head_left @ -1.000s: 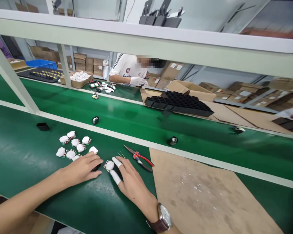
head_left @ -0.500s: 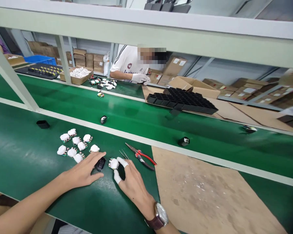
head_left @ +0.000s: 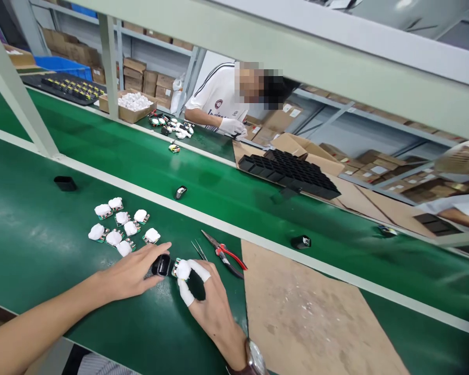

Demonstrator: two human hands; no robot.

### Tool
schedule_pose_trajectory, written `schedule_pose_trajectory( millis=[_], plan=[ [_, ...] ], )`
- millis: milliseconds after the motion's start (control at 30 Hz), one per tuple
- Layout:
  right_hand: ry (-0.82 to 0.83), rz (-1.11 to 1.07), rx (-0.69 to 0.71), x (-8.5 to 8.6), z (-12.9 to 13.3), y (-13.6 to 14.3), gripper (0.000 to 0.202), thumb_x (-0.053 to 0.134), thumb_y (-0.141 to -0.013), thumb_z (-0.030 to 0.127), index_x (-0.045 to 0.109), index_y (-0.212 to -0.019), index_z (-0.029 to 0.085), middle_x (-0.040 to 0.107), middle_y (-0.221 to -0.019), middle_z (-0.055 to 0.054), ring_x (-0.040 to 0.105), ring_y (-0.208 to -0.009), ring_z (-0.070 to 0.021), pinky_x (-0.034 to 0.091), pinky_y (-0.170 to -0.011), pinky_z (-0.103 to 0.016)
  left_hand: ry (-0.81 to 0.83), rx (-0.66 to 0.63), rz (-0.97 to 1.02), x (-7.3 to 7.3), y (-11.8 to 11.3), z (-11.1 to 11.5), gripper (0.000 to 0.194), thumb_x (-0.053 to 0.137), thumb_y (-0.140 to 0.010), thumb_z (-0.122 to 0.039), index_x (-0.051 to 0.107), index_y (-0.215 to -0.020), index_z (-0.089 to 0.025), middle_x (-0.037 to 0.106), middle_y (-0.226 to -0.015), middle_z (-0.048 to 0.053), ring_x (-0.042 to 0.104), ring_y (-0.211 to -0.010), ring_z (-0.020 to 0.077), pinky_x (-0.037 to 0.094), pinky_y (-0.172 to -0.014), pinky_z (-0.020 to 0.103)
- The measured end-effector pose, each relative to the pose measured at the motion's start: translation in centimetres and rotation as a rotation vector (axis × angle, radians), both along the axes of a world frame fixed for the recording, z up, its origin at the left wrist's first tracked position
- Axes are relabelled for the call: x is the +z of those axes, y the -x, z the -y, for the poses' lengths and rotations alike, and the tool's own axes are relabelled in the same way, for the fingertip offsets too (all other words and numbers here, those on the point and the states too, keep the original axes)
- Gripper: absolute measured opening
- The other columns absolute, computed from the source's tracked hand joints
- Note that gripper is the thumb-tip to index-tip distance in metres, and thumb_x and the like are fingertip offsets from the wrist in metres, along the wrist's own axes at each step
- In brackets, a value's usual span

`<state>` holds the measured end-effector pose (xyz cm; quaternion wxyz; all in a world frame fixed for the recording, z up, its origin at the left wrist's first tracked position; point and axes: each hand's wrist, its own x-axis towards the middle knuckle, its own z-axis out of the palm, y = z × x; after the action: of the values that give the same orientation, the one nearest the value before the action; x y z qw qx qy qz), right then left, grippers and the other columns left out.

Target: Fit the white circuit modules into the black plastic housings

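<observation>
My left hand (head_left: pixel 135 273) has its thumb and fingers closed around a small black plastic case (head_left: pixel 162 265), whose open end faces right. Between thumb and forefinger, my right hand (head_left: pixel 211 297) pinches a small circuit board with a white pad (head_left: pixel 182 269). White covers sit on those two fingertips. The board's edge is close to the mouth of the case, though not visibly inside it. Several similar white-padded circuit boards (head_left: pixel 130 228) lie in a group beyond my left hand.
Red-handled pliers (head_left: pixel 229 256) and tweezers (head_left: pixel 199 250) lie beyond my right hand, by a cardboard sheet (head_left: pixel 308 307). Another black case (head_left: pixel 65 183) stands at left. Across the green conveyor belt (head_left: pixel 219 200), a gloved person works near black trays (head_left: pixel 289 172).
My left hand has closed around the black case and tilted its opening to the right. My right hand has brought the board nearer to it. Items on the belt have shifted right in view.
</observation>
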<state>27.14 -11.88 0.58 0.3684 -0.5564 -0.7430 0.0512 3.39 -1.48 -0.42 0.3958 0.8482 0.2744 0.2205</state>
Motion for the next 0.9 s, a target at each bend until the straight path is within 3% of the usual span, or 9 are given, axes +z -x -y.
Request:
schedule_pose_trajectory(
  millis=[167,300,567,733,900],
  plan=[
    [0.006,0.073,0.109,2.2,0.2,0.9,0.058,0.062,-0.096,0.007,0.047,-0.150,0.026,0.061,-0.127,-0.014,0.060,-0.116,-0.0292,0.057,-0.098,-0.050,-0.009,-0.049,0.014,0.1,-0.1,0.1,0.078,0.063,-0.097,-0.019,0.028,-0.165,-0.033,0.060,-0.143,0.012,0.067,-0.125,0.0290,0.059,-0.104,0.043],
    [0.006,0.135,0.138,2.2,0.0,1.1,0.061,0.062,-0.095,0.007,0.047,-0.151,0.026,0.060,-0.128,-0.014,0.059,-0.115,-0.0306,0.059,-0.093,-0.049,-0.003,-0.074,0.041,0.3,-0.1,0.1,0.082,0.060,-0.097,-0.012,0.023,-0.166,-0.034,0.058,-0.146,0.013,0.063,-0.133,0.0291,0.056,-0.109,0.044],
    [0.052,0.316,0.144,2.8,-0.3,1.0,0.047,0.054,-0.098,0.009,0.052,-0.144,0.020,0.061,-0.127,-0.016,0.057,-0.114,-0.0323,0.061,-0.089,-0.048,0.005,-0.090,0.013,0.1,-0.1,0.1,0.081,0.056,-0.099,-0.012,0.018,-0.166,-0.034,0.054,-0.148,0.013,0.060,-0.136,0.0282,0.055,-0.112,0.046],
    [0.085,0.348,0.175,3.6,-0.5,1.4,0.033,0.053,-0.097,0.007,0.061,-0.128,0.016,0.061,-0.125,-0.017,0.058,-0.112,-0.0317,0.064,-0.086,-0.047,0.007,-0.103,-0.019,0.2,-0.2,0.2,0.080,0.055,-0.099,-0.011,0.017,-0.165,-0.034,0.054,-0.148,0.012,0.061,-0.133,0.0274,0.054,-0.112,0.047],
    [0.118,0.314,0.145,4.1,-0.6,1.1,0.051,0.058,-0.102,0.020,0.045,-0.151,0.012,0.060,-0.137,-0.020,0.060,-0.124,-0.0326,0.064,-0.095,-0.048,0.040,-0.121,-0.064,0.7,-0.3,0.2,0.086,0.057,-0.098,-0.012,0.010,-0.166,-0.036,0.055,-0.150,0.010,0.058,-0.136,0.0281,0.053,-0.113,0.047]
  ],
)
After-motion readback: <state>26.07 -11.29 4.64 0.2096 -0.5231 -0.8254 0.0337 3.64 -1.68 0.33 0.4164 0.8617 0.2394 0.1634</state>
